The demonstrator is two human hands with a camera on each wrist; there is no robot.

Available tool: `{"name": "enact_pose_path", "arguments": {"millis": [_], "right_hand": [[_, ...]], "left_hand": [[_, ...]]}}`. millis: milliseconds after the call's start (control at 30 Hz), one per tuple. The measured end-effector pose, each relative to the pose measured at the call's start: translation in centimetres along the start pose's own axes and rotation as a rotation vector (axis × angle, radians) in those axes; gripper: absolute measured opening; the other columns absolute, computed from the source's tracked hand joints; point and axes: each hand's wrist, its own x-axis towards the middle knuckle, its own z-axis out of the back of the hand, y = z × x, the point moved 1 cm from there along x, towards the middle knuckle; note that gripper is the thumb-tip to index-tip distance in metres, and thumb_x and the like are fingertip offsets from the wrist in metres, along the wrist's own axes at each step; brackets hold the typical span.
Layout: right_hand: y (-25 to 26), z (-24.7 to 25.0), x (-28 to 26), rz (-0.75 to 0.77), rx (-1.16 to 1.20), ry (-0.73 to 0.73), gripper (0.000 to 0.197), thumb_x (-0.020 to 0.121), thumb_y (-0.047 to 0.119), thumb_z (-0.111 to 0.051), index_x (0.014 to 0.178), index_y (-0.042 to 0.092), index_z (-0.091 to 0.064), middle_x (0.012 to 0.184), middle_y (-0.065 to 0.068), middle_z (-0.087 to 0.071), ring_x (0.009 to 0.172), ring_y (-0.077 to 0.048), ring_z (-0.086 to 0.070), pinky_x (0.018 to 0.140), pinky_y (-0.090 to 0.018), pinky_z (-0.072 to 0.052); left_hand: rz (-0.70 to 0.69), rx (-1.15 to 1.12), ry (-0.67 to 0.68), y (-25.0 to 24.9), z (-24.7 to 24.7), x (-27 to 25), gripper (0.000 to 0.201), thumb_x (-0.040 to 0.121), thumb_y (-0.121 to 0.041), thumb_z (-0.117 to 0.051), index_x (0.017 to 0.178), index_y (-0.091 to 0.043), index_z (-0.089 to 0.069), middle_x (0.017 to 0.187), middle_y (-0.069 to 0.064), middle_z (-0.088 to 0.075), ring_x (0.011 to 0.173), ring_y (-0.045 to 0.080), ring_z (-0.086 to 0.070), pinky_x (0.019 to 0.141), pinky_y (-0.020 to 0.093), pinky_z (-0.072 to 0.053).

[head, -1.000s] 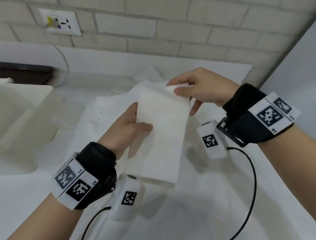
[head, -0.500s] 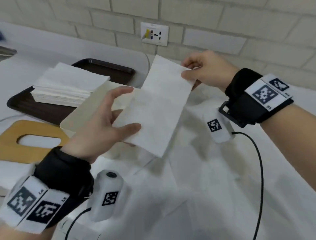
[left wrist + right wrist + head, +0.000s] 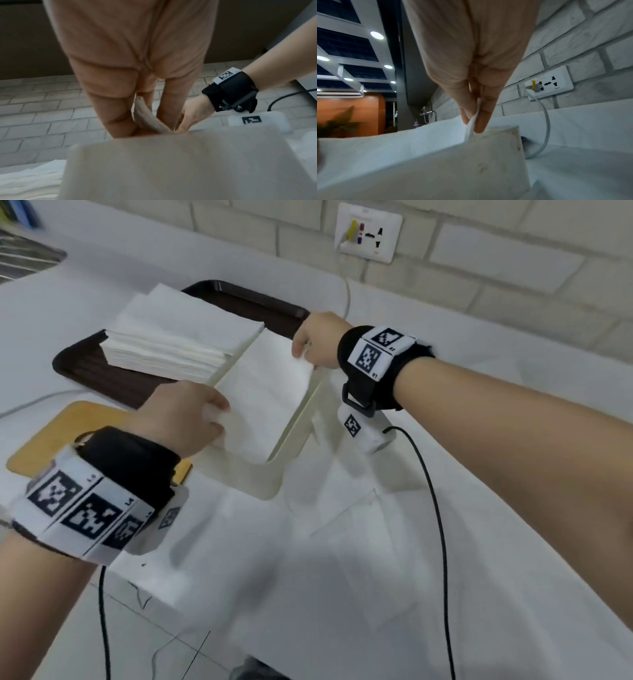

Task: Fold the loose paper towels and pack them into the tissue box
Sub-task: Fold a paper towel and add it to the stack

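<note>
A folded white paper towel (image 3: 267, 395) lies stretched over the open top of the cream tissue box (image 3: 291, 433). My left hand (image 3: 209, 416) pinches its near end, seen close up as the towel (image 3: 149, 120) between my fingers. My right hand (image 3: 305, 350) pinches the far end; in the right wrist view the towel's edge (image 3: 473, 125) sits between thumb and fingers above the box's corner (image 3: 501, 146). A stack of towels (image 3: 178, 337) rests on a dark tray (image 3: 89, 368) behind the box.
The box's wooden lid (image 3: 78, 422) with an oval slot lies at the left, partly under my left wrist. Loose white towels (image 3: 342, 542) spread over the table in front. A wall socket (image 3: 368, 232) with a white cable sits behind. Black wrist cables hang near the table edge.
Both hands have carried the folded towel leftward and down from mid-air onto the open tissue box. The left hand has gone from a loose hold with spread fingers to a pinch on the near end.
</note>
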Motion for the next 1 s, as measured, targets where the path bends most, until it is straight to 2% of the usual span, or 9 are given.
{"name": "enact_pose_path", "arguments": {"millis": [167, 267, 333, 467, 567, 667, 800, 867, 1000], "right_hand": [[0.6, -2.0, 0.9, -0.028, -0.114, 0.149, 0.034, 0.093, 0.006, -0.038, 0.121, 0.004, -0.057, 0.124, -0.011, -0.058, 0.113, -0.027, -0.056, 0.097, -0.034, -0.046], [0.7, -3.0, 1.0, 0.000, -0.203, 0.204, 0.032, 0.094, 0.011, -0.038, 0.116, -0.001, -0.058, 0.102, -0.012, -0.065, 0.090, -0.025, -0.057, 0.080, -0.031, -0.046], [1.1, -3.0, 0.7, 0.016, -0.259, 0.206, 0.031, 0.093, 0.010, -0.038, 0.115, 0.000, -0.058, 0.112, -0.015, -0.063, 0.089, -0.027, -0.056, 0.082, -0.033, -0.046], [1.6, -0.6, -2.1, 0.069, -0.176, -0.003, 0.032, 0.096, 0.016, -0.036, 0.121, 0.006, -0.053, 0.131, -0.012, -0.048, 0.117, -0.028, -0.049, 0.093, -0.034, -0.040], [0.8, 0.2, -6.4, 0.075, -0.075, -0.159, 0.017, 0.093, 0.019, -0.040, 0.101, 0.014, -0.054, 0.116, -0.008, -0.050, 0.104, -0.026, -0.052, 0.081, -0.032, -0.039], [-0.2, -2.7, -10.2, 0.121, -0.109, 0.022, 0.009, 0.090, 0.023, -0.047, 0.094, 0.018, -0.054, 0.104, -0.004, -0.054, 0.095, -0.025, -0.054, 0.074, -0.031, -0.038], [-0.9, -7.9, -12.5, 0.282, -0.296, 0.454, 0.048, 0.080, 0.037, -0.065, 0.122, 0.023, -0.047, 0.124, 0.002, -0.044, 0.111, -0.021, -0.045, 0.091, -0.034, -0.041], [-1.0, -9.4, -12.9, 0.285, -0.324, 0.486, 0.054, 0.078, 0.035, -0.067, 0.125, 0.022, -0.043, 0.126, 0.001, -0.041, 0.111, -0.021, -0.045, 0.092, -0.037, -0.042], [-1.0, -10.3, -13.2, 0.308, -0.284, 0.343, 0.027, 0.087, 0.021, -0.055, 0.113, 0.018, -0.050, 0.115, -0.001, -0.045, 0.101, -0.024, -0.050, 0.074, -0.032, -0.038]], "left_hand": [[0.019, 0.115, 0.152, -0.1, -0.5, 1.1, 0.035, 0.084, -0.015, -0.066, 0.118, -0.019, -0.062, 0.103, 0.003, -0.044, 0.089, 0.018, -0.043, 0.074, 0.027, -0.034], [0.016, 0.159, 0.212, -0.5, -0.9, 1.4, 0.037, 0.087, -0.011, -0.060, 0.123, -0.017, -0.059, 0.115, 0.008, -0.051, 0.096, 0.022, -0.048, 0.076, 0.026, -0.035], [0.011, 0.178, 0.228, -0.8, -1.2, 1.3, 0.039, 0.089, -0.012, -0.057, 0.128, -0.016, -0.055, 0.127, 0.009, -0.051, 0.111, 0.025, -0.050, 0.079, 0.025, -0.034], [-0.008, 0.113, 0.132, -1.4, -0.6, 0.1, 0.037, 0.091, -0.023, -0.055, 0.128, -0.022, -0.054, 0.132, 0.008, -0.049, 0.111, 0.023, -0.050, 0.080, 0.026, -0.034], [-0.139, -0.037, -0.094, -1.9, 0.0, -1.7, 0.030, 0.090, -0.022, -0.055, 0.120, -0.023, -0.060, 0.120, 0.006, -0.057, 0.099, 0.022, -0.056, 0.081, 0.025, -0.035], [-0.256, -0.210, -0.253, -2.9, 0.3, -4.4, 0.015, 0.086, -0.022, -0.057, 0.100, -0.024, -0.064, 0.092, -0.006, -0.058, 0.068, 0.004, -0.054, 0.064, 0.010, -0.030], [-0.251, -0.417, -0.105, -4.1, -1.7, -7.3, 0.005, 0.083, -0.026, -0.060, 0.081, -0.028, -0.062, 0.071, -0.012, -0.059, 0.070, -0.003, -0.055, 0.058, 0.000, -0.037], [-0.237, -0.417, -0.030, -4.3, -3.4, -7.8, 0.005, 0.084, -0.025, -0.060, 0.082, -0.027, -0.063, 0.071, -0.012, -0.059, 0.074, 0.000, -0.055, 0.057, 0.000, -0.037], [-0.196, -0.315, 0.106, -4.1, -5.8, -8.1, 0.008, 0.086, -0.028, -0.060, 0.094, -0.027, -0.061, 0.081, -0.013, -0.059, 0.070, 0.003, -0.059, 0.056, 0.002, -0.038]]}}
